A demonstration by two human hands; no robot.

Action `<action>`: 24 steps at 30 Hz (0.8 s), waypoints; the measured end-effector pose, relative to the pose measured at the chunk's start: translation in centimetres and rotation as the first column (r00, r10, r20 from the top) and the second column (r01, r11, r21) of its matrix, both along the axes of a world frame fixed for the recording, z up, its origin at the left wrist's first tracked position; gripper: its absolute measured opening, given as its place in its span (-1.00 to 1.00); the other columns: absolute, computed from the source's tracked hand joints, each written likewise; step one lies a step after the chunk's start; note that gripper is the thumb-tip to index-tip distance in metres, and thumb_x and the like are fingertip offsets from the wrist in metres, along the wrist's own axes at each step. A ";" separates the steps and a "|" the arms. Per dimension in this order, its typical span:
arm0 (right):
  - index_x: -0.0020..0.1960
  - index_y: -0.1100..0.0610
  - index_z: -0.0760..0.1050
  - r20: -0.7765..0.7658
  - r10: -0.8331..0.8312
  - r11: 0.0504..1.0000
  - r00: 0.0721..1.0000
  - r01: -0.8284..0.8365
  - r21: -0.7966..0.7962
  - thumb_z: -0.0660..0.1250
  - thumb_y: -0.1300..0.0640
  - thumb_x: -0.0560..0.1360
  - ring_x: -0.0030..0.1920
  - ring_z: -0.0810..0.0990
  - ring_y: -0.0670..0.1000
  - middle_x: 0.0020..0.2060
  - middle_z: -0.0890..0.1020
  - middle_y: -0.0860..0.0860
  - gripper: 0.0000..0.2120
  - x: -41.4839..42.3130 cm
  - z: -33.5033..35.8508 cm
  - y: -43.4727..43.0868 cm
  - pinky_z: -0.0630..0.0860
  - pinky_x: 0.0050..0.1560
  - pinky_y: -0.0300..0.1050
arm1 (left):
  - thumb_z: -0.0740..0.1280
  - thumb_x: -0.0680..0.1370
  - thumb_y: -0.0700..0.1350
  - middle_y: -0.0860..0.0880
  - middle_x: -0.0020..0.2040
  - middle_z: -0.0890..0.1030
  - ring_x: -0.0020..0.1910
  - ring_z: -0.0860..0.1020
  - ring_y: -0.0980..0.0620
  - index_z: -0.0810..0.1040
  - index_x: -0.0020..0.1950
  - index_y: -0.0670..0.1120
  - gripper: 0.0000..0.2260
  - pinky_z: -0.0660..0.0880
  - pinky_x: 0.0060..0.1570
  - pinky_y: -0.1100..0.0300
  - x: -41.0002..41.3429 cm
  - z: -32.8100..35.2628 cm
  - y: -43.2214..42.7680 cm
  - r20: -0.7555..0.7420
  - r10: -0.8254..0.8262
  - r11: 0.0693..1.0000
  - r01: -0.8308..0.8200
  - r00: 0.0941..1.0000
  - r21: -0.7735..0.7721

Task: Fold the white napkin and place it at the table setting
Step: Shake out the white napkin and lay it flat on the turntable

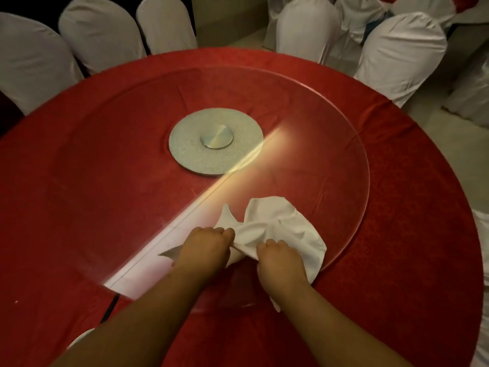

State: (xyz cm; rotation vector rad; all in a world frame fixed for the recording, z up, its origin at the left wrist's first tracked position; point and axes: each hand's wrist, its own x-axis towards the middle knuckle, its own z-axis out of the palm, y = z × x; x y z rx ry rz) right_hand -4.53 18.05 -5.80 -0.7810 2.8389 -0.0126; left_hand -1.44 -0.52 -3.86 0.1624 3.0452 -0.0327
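Near the surface's (79,207) front edge, left hand (205,246) and right hand (280,260) are both fisted on the white napkin (280,223), bunched over the glass turntable (317,144). Soft, light, floppy cloth; better pinched at corners, I'd say.

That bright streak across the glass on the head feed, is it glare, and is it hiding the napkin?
Head view: the room is dim; the streak is glare on the glass turntable, running diagonally to the left hand. It washes out the napkin only at its left corner. Edges bend from the wide lens.
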 end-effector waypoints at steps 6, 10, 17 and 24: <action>0.08 0.08 0.51 0.076 -0.025 0.992 0.997 0.016 0.125 0.55 0.09 0.35 0.00 0.62 0.13 -0.01 0.60 0.05 -0.64 -3.6 7.2 0.7 0.51 -0.12 -0.01 | 0.27 0.52 -0.20 -0.04 -0.11 0.63 -0.19 0.60 -0.12 0.53 0.02 -0.02 -0.87 0.37 -0.28 0.05 0.0 6.3 -3.6 -0.030 0.124 0.990 -0.126 0.992 -0.064; 0.13 0.08 0.59 -0.025 -0.036 0.988 0.999 0.039 0.150 0.29 0.23 0.50 0.09 0.66 0.15 0.08 0.66 0.07 -0.76 -7.8 13.3 0.7 0.57 0.00 0.00 | 0.26 0.56 -0.15 -0.03 -0.03 0.65 -0.09 0.64 -0.11 0.55 0.08 0.00 -0.85 0.50 -0.16 0.04 -0.9 11.7 -6.3 -0.093 0.180 0.978 -0.188 0.979 -0.085; 0.08 0.09 0.57 -0.516 -0.072 0.990 0.853 0.000 -0.138 0.21 0.26 0.54 -0.05 0.64 0.22 -0.04 0.66 0.11 -0.78 -15.5 28.4 -2.5 0.51 -0.18 0.02 | 0.23 0.65 -0.09 -0.26 -0.01 0.62 -0.17 0.62 -0.35 0.51 0.08 -0.12 -0.87 0.42 -0.30 -0.07 -5.0 26.3 -11.9 -0.540 0.351 0.934 -0.324 0.765 0.148; 0.05 0.09 0.58 -0.710 -0.141 0.917 0.690 -0.179 -0.356 0.22 0.29 0.50 -0.11 0.52 0.18 -0.12 0.62 0.10 -0.76 -17.8 34.0 -1.7 0.44 -0.23 0.00 | 0.33 0.62 -0.17 -0.18 -0.22 0.55 -0.39 0.33 -0.07 0.47 -0.02 -0.12 -0.94 0.22 -0.42 0.09 -2.9 32.1 -12.2 -0.767 -0.019 0.997 -0.045 0.641 -0.062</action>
